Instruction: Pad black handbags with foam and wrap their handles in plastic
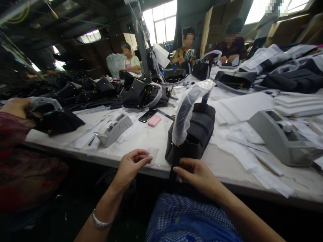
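Observation:
A black handbag (196,134) stands at the near edge of the white table (227,168), its handle wrapped in clear plastic film (185,111). A black strap (173,174) hangs from the bag over the table edge. My right hand (196,173) pinches that strap just below the bag. My left hand (131,166) hovers at the table edge, fingers pinched on a small clear piece of tape or film (151,156). A silver bracelet (101,222) circles my left wrist.
Grey tape dispensers sit left (116,129) and right (280,134). A pink phone (154,120) and a dark phone (147,115) lie mid-table. White paper sheets (242,107) and more black bags (141,92) cover the table. A neighbour's hand (15,106) holds a bag at left; several people sit opposite.

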`<state>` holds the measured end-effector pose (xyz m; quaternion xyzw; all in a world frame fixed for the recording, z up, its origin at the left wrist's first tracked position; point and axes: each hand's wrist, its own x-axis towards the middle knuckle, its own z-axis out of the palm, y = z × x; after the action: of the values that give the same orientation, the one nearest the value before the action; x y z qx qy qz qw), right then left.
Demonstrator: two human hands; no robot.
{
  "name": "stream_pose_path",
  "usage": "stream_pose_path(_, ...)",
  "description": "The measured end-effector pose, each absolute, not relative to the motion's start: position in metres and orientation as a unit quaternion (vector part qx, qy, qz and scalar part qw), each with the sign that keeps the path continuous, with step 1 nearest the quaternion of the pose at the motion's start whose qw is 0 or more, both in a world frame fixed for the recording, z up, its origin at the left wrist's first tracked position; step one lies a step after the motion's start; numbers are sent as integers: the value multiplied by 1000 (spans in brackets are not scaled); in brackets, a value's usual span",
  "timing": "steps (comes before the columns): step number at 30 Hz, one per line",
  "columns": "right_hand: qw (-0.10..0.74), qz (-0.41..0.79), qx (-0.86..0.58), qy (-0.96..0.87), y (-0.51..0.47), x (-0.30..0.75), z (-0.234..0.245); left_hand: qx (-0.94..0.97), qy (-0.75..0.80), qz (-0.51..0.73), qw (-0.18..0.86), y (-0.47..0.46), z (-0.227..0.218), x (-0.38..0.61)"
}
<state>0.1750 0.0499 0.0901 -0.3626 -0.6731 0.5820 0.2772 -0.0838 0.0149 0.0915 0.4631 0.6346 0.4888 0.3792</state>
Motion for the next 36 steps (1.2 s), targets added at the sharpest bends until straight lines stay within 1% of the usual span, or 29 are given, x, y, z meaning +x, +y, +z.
stream_pose_path(3,293,597,-362,-653,47,175,89,424,615,487,453,-10,74,-75)
stream_pose_path(5,308,609,-361,-635,44,173,87,420,608,471,482,-22,66,-73)
stream_pose_path(12,396,627,-353,-571,36,159,84,432,625,395,517,-50,56,-71)
stream_pose_path(15,413,610,-364,-570,35,154,85,428,623,390,526,-56,53,-72)
stream_pose_path(20,402,588,-385,-586,35,151,85,414,620,398,535,-60,52,-73)
stream_pose_path(31,389,597,-374,-594,37,150,81,400,590,415,565,-52,53,-66)
stream_pose_path(36,395,576,-381,-606,38,153,83,410,586,397,574,-47,58,-60)
